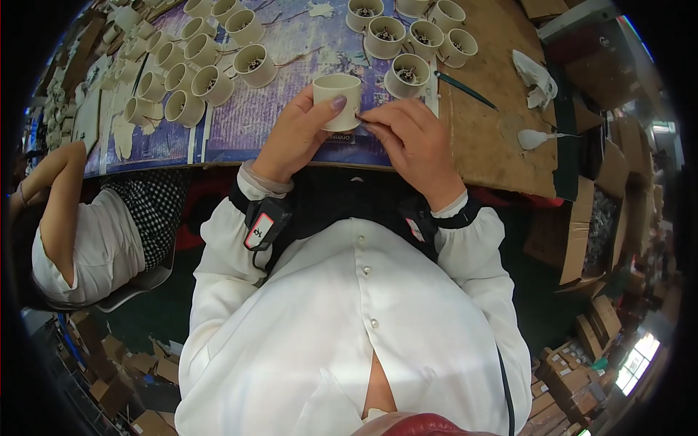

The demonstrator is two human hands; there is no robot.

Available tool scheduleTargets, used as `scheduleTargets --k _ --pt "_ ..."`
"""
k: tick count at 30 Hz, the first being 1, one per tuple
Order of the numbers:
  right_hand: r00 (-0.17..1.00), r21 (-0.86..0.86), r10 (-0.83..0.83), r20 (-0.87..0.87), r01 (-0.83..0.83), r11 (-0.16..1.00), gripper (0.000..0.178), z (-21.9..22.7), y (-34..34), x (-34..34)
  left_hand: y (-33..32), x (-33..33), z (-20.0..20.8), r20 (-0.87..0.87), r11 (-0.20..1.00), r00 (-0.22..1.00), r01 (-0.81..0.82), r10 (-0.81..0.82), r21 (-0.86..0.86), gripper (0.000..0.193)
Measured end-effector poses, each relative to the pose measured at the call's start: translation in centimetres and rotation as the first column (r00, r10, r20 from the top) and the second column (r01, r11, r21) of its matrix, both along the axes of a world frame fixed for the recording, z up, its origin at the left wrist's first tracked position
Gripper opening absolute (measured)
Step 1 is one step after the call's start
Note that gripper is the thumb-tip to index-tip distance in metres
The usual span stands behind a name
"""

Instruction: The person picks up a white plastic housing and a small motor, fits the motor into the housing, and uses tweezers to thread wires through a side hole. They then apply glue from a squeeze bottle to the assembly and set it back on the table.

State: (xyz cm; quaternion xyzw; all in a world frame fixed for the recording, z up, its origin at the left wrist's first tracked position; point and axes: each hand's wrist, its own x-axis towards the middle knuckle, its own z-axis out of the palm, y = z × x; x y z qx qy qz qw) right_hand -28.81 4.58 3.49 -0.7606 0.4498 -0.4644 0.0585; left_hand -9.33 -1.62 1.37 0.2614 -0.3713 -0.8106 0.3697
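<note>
A round cream cup-shaped housing [337,93] is held just over the near edge of the table, its open mouth facing up. My left hand [302,125] is closed around its left side, with the thumb pressed on the front wall. At the lower right of the housing, my right hand [413,138] pinches what looks like a thin dark wire against the wall. The inside bottom of this housing is hidden from view. Just beyond my right hand stands another cream housing [407,75] with dark parts inside.
Several more housings [211,85] with thin wires cover the left and far table [240,142]. To the right lie a dark green pointed tool [465,89], a crumpled white wrapper [534,78] and a small white nozzle bottle [536,139]. A seated person [94,232] is at left; an open carton [590,232] stands right.
</note>
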Motion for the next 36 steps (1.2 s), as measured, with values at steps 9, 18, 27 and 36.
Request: scheduleTargets --k 9,18,27,36 --pt "0.996 -0.022 0.026 -0.086 -0.028 0.999 0.029 -0.6 0.3 -0.4 0.1 -0.1 -0.3 0.063 1.0 0.998 -0.01 0.009 0.022 0.041" --pt "0.978 0.001 0.033 -0.204 -0.034 0.999 0.028 -0.1 0.1 -0.6 0.7 -0.5 -0.1 0.142 0.988 0.987 -0.057 0.078 -0.145 0.045" --pt "0.988 0.004 0.012 -0.156 -0.011 1.0 0.025 -0.9 0.9 0.3 1.0 -0.8 0.0 0.268 0.948 0.937 -0.145 0.223 -0.283 0.052" --pt "0.912 0.077 -0.307 -0.273 0.339 0.938 0.022 -0.1 0.2 -7.6 0.7 -0.2 0.4 0.478 0.715 0.729 -0.023 0.49 -0.699 0.055"
